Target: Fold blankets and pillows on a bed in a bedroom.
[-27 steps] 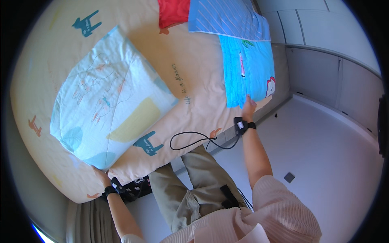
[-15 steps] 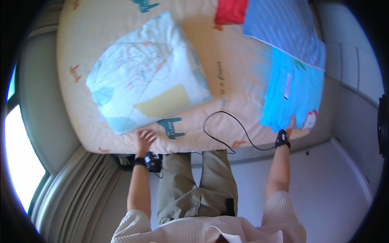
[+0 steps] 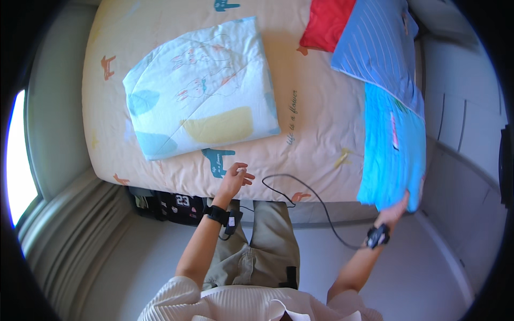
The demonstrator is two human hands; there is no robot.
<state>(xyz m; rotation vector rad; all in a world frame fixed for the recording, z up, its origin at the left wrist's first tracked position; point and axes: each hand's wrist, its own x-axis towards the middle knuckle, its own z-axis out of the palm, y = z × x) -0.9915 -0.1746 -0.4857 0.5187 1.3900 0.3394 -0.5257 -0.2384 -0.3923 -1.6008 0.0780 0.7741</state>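
My right hand (image 3: 392, 214) grips the near edge of a bright blue pillow (image 3: 393, 160), whose near end sticks out past the bed's edge. The pillow's far end lies under a blue pillow with white stripes (image 3: 377, 48). My left hand (image 3: 236, 179) hovers over the front edge of the bed, holding nothing, its fingers apart and slightly curled. Just beyond it lies a folded pale quilt (image 3: 214, 93) with rabbit drawings and a yellow patch. Part of my right hand's grip is hidden.
The bed's peach sheet (image 3: 321, 123) has animal prints. A red cloth piece (image 3: 326, 24) sits beside the striped pillow. A black cable (image 3: 316, 198) loops from my right wrist across the bed's edge. Dark bags (image 3: 179, 207) stand on the floor at left, near a curtain (image 3: 59, 230).
My right hand has moved nearer to me and pulled the blue pillow's near end past the bed edge. My left hand has shifted right, away from the quilt. The view has turned slightly.
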